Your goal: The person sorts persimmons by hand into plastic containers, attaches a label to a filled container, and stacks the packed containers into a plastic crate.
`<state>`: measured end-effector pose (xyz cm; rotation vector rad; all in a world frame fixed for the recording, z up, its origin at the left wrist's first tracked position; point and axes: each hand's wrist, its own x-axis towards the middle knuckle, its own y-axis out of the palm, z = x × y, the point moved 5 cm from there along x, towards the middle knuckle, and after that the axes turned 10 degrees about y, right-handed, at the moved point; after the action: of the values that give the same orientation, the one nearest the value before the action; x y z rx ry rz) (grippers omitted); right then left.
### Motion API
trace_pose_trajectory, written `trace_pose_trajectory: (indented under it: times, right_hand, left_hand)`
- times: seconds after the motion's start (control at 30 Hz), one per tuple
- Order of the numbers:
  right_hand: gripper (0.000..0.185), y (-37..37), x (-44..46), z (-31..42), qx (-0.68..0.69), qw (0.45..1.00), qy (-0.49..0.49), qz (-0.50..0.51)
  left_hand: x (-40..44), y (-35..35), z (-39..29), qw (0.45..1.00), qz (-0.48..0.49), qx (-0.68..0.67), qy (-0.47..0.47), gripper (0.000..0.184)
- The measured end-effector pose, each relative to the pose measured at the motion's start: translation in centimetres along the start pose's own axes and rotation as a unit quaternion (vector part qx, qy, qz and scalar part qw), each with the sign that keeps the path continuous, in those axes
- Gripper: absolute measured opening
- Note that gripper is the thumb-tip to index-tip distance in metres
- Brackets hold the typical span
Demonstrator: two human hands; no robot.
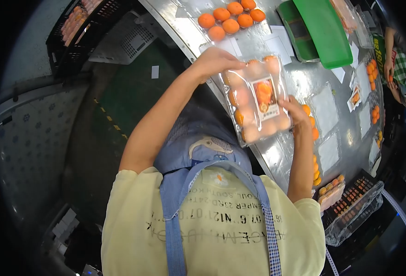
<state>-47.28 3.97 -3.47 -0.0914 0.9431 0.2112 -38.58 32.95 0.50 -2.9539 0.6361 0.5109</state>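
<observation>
A clear plastic pack of orange fruit [240, 99] is tilted in front of my body, over the metal table's edge. A picture label [264, 97] lies on its top face. My left hand [217, 63] is closed on the pack's upper left corner. At its right side, my right hand [295, 112] grips the edge, fingertips close to the label; its other fingers are partly hidden by the pack. Loose oranges [231, 26] stand in rows on the table beyond. More orange fruit [315, 133] shows just right of my right hand.
The metal table [299, 76] carries a green tray [325, 34], white cards and clear film sheets. Black crates with packs stand at upper left [76, 39] and lower right [357, 193]. Another person's hands [390, 76] are at the far right.
</observation>
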Motion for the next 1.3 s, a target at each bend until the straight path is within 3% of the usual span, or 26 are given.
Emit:
trace_pose_trajectory:
  times: [0.13,0.23,0.27,0.33,0.4,0.57,0.7,0.87,0.93,1.0,1.07,1.13,1.17,1.3]
  right_hand:
    - [0.058,3.1,-1.0,-3.4,0.154,0.987,-0.004,0.053]
    - [0.068,7.9,-1.8,-2.5,0.218,0.971,-0.089,0.036]
    - [0.067,10.1,-1.9,-1.1,0.236,0.964,-0.112,0.048]
    - [0.064,13.6,-0.4,-0.2,0.263,0.955,-0.134,0.013]
    - [0.062,17.9,1.0,2.1,0.257,0.951,-0.169,-0.024]
    - [0.052,29.1,4.3,8.0,0.192,0.957,-0.213,-0.052]
    - [0.046,35.6,6.5,13.2,0.121,0.971,-0.200,-0.055]
    - [0.046,38.5,10.7,18.6,-0.011,0.986,-0.163,-0.020]
    - [0.050,40.6,12.2,22.2,-0.074,0.969,-0.232,0.050]
    - [0.054,42.9,16.4,24.1,0.052,0.952,-0.255,0.158]
    - [0.059,45.4,18.4,28.2,-0.029,0.946,-0.210,0.245]
    - [0.042,49.3,18.9,32.8,-0.128,0.937,-0.233,0.225]
    - [0.038,51.1,19.6,34.0,-0.164,0.933,-0.232,0.218]
    - [0.030,58.3,23.1,37.5,-0.237,0.911,-0.207,0.265]
  left_hand:
    - [-1.3,-1.6,0.4,0.998,-0.018,-0.056,0.027,0.050]
    - [-4.1,-3.4,1.3,0.942,0.018,-0.334,0.019,0.041]
    - [-5.5,-3.9,1.6,0.927,0.042,-0.371,-0.011,0.040]
    - [-8.3,-5.9,1.3,0.923,0.066,-0.379,-0.007,0.046]
    - [-10.0,-9.8,1.5,0.951,0.029,-0.307,0.014,0.067]
    - [-11.5,-20.1,3.3,0.979,-0.023,-0.197,-0.039,0.055]
    - [-12.9,-27.7,4.0,0.953,-0.101,-0.285,0.015,0.054]
    - [-12.2,-34.0,4.5,0.928,-0.187,-0.317,0.050,0.053]
    - [-11.9,-37.1,5.2,0.913,-0.225,-0.335,0.064,0.051]
    - [-13.0,-40.9,5.8,0.898,-0.301,-0.313,0.070,0.050]
    - [-15.7,-44.8,4.6,0.862,-0.387,-0.317,0.082,0.049]
    - [-18.6,-48.7,4.9,0.831,-0.463,-0.301,0.072,0.045]
    - [-20.1,-50.4,4.8,0.812,-0.508,-0.275,0.079,0.037]
    - [-24.6,-56.2,5.8,0.755,-0.602,-0.246,0.083,0.032]
